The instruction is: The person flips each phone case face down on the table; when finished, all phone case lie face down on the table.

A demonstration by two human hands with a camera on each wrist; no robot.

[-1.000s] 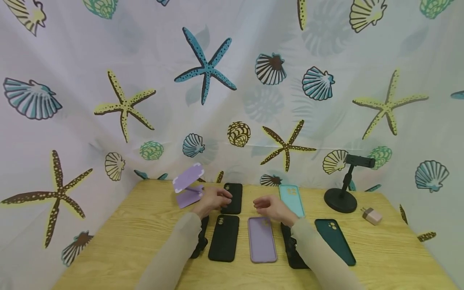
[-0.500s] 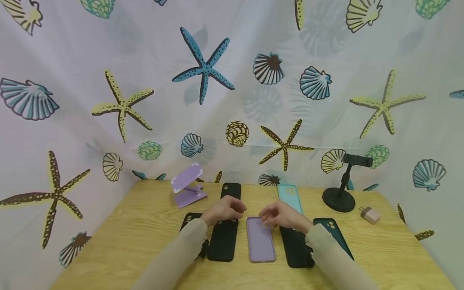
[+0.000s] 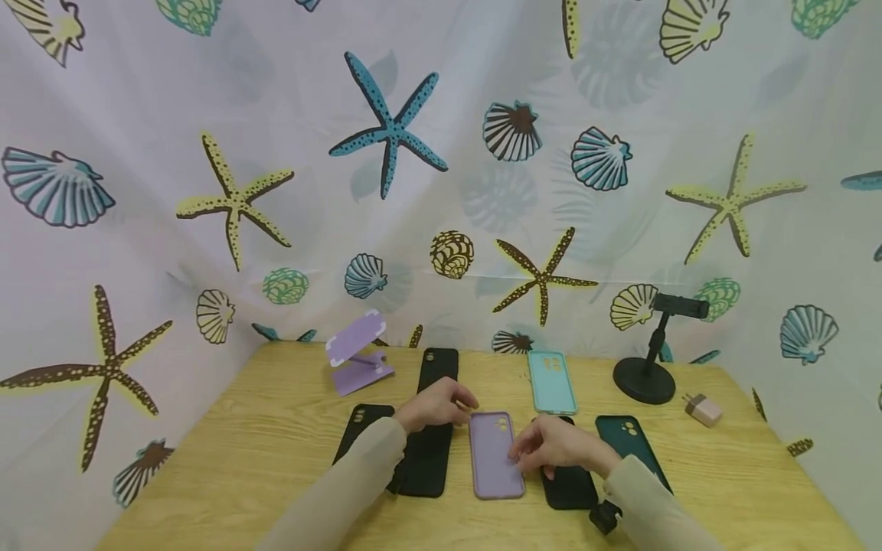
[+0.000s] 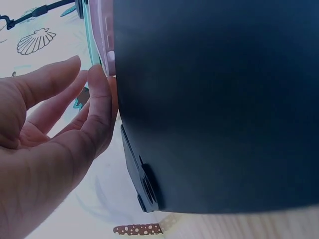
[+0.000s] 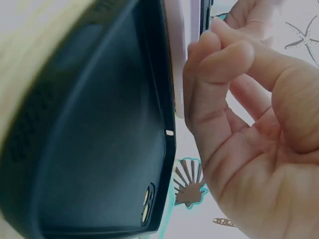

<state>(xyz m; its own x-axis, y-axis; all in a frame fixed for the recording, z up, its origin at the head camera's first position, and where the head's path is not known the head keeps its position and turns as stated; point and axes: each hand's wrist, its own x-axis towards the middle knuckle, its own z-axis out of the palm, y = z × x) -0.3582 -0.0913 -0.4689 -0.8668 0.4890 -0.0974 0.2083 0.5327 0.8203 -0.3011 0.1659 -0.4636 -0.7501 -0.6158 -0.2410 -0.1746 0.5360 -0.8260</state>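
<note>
A purple phone case lies on the table between my two hands. My left hand hovers by its top left corner, above a black phone case, fingers loosely bent and holding nothing. That black case fills much of the left wrist view, beside the fingers. Over the purple case's right edge is my right hand, fingertips close to its surface, thumb and fingers loosely curled around nothing. Its wrist is above another black case, whose hollow inside and camera cutouts show in the right wrist view.
Behind are a black case and a light blue case. A third black case lies left, a dark green case right. A purple phone stand, a black phone stand and a charger plug stand farther out.
My left hand has moved right and nearer, from the rear black case toward the purple case. My right hand has come down from beside the light blue case to the purple case's right edge.
</note>
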